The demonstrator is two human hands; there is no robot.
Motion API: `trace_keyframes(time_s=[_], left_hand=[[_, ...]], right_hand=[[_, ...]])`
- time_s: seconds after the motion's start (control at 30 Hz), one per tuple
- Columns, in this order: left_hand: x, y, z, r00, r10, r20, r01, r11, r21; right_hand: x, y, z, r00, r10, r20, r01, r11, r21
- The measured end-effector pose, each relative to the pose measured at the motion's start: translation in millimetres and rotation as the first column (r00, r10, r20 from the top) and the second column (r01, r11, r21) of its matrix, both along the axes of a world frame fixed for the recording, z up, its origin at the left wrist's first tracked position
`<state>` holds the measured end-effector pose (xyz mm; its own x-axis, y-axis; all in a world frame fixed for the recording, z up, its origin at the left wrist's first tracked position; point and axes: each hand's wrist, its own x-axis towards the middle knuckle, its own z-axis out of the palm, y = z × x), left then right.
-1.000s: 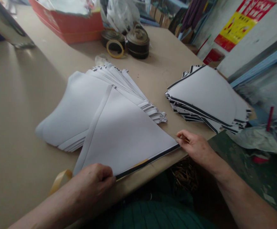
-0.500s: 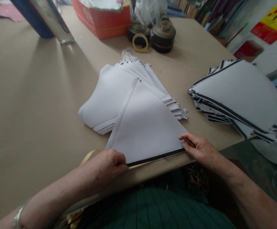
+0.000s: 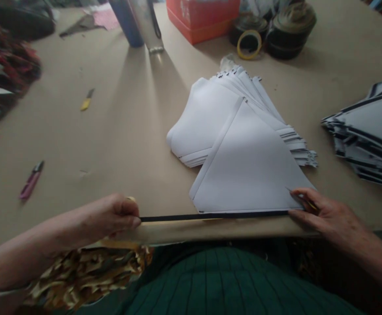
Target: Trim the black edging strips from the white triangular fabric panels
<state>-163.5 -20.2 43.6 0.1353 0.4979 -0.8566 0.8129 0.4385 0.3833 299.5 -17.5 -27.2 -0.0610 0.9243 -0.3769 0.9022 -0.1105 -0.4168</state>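
Observation:
A white panel (image 3: 246,166) with a folded left edge lies near the table's front edge, partly over a fanned stack of similar white pieces (image 3: 204,109). Along its lower edge runs a narrow black tape (image 3: 168,217), which stretches past the panel's left corner. My left hand (image 3: 120,214) is closed and pinches the tape's free end, away from the panel. At the panel's lower right corner, my right hand (image 3: 325,216) touches the tape and the panel. Its curled fingers hold a small tool with a thin pointed tip, mostly hidden.
Pink-handled snips (image 3: 31,181) and a yellow cutter (image 3: 87,99) lie at left. Black-edged panels (image 3: 371,131) are piled at right. Behind stand a red box (image 3: 204,19), black rolls (image 3: 289,35) and a yellow tape ring (image 3: 249,44). Peeled backing strips (image 3: 89,275) hang below the edge.
My left hand has moved left with the tape's end, so a longer black stretch shows beyond the panel. My right hand remains at the lower right corner. The view has swung left.

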Motion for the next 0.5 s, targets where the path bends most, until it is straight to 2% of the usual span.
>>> trace_keyframes(time_s=[0.1,0.3,0.4,0.5], left_hand=[[-23.0,-4.2,-3.6,0.996,0.075,-0.038,-0.076,0.996,-0.035],[-70.2,-10.1,-5.2,0.977,0.139,-0.163,-0.146,0.989,-0.036],[-90.7,-12.9,-4.5,0.966,0.139,-0.219,-0.149,0.988,-0.029],[-107.3,-15.4,-6.9,0.940,0.113,-0.321,-0.109,0.994,0.029]], right_hand=[[0.5,1.2,0.1,0.999,-0.045,0.016,0.046,0.997,-0.054],[1.0,-0.6,-1.0,0.993,-0.116,-0.024,0.113,0.987,-0.113],[-1.5,-2.6,1.1,0.990,-0.143,0.001,0.143,0.987,-0.071],[-0.9,-1.0,2.3,0.986,-0.167,0.002,0.166,0.980,-0.106]])
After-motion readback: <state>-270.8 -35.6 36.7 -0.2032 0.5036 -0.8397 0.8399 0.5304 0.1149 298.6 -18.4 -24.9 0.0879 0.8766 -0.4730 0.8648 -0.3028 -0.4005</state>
